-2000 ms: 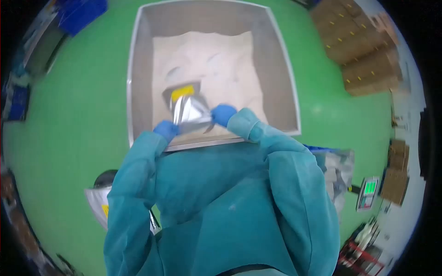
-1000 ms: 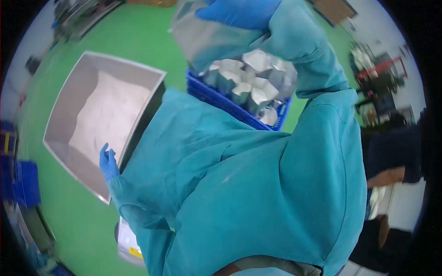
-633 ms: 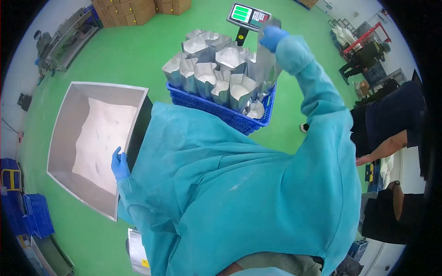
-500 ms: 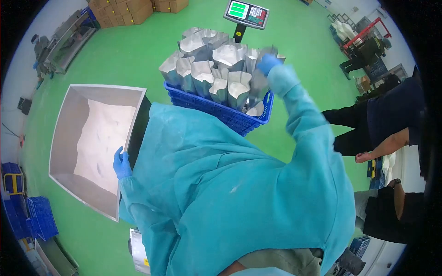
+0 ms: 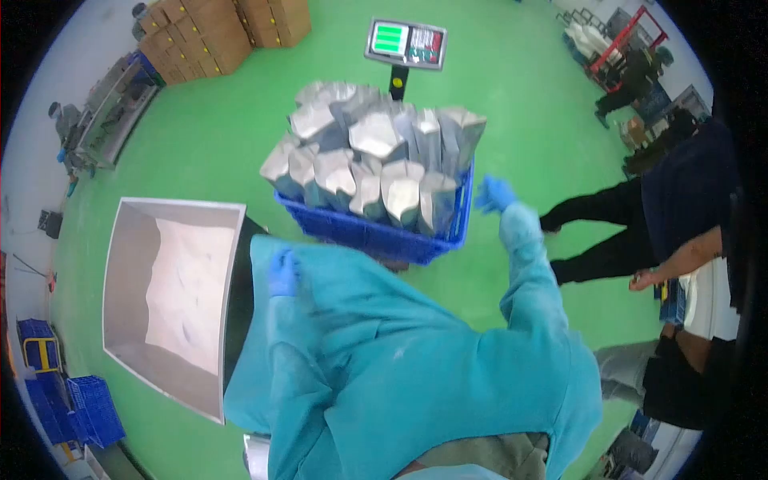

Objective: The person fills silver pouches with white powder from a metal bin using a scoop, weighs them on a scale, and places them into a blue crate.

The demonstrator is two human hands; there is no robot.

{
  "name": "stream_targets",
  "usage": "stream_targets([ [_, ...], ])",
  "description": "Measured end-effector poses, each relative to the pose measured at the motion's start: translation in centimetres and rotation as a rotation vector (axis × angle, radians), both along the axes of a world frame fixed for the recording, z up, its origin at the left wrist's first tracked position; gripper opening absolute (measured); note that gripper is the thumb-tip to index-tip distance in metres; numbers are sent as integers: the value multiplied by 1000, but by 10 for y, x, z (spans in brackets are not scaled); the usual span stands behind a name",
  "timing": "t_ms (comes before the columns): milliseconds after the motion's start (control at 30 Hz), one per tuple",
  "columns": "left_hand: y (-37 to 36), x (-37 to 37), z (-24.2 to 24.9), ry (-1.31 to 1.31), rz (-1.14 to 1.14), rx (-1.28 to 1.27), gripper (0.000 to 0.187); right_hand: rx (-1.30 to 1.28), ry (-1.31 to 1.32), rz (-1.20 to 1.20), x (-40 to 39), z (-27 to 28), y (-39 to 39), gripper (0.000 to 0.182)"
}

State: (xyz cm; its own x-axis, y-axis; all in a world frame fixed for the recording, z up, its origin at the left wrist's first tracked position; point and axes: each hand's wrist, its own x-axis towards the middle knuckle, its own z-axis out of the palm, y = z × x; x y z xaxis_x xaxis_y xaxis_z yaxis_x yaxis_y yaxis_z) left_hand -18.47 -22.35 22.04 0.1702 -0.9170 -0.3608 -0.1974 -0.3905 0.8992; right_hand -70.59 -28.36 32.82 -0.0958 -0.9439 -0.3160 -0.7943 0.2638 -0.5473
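Observation:
My right hand [image 5: 494,194], in a blue glove, is just right of a blue crate [image 5: 364,237]. Its fingers are apart and it holds nothing. Several open silver pouches [image 5: 402,194] stand packed upright in the crate, and white powder shows in some of them. My left hand [image 5: 284,274], also gloved, hovers in front of my teal gown with its fingers loosely extended and nothing visible in them. To its left is a large metal bin [image 5: 174,203] holding a bed of white powder [image 5: 188,288].
A scale display [image 5: 406,43] on a post rises behind the crate. Cardboard boxes [image 5: 204,40] are stacked at the back left. Blue crates [image 5: 96,410] lie at lower left. Two nearby people stand at right, one in dark trousers [image 5: 600,228]. A silver packet [image 5: 257,456] shows below my left sleeve.
My right hand has moved down and away from the pouches at the crate's right end. Those pouches now stand upright. My left hand has left the bin's rim and moved right.

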Motion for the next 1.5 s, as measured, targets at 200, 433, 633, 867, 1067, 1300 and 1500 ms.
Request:
stream_targets([
  [200,-108,-116,-128,344,213,239,42,-21,-1268,-957,38,-231,-6,48],
  [433,-124,-153,-177,-41,276,-39,52,39,-1281,-1003,39,-292,-23,46],
  [633,-117,-147,-184,52,136,-55,46,145,-1188,-934,37,-322,-43,45],
  [867,-81,-95,-89,392,40,226,43,-341,-250,-535,37,-111,-36,33],
  [1067,-28,-78,16,656,196,-259,54,-374,-889,-219,246,38,31,25],
  [1300,125,-5,139,447,218,-351,64,-903,-403,759,387,12,35,53],
  [1500,427,116,45,-1115,532,805,44,-524,-644,872,412,-45,58,39],
])
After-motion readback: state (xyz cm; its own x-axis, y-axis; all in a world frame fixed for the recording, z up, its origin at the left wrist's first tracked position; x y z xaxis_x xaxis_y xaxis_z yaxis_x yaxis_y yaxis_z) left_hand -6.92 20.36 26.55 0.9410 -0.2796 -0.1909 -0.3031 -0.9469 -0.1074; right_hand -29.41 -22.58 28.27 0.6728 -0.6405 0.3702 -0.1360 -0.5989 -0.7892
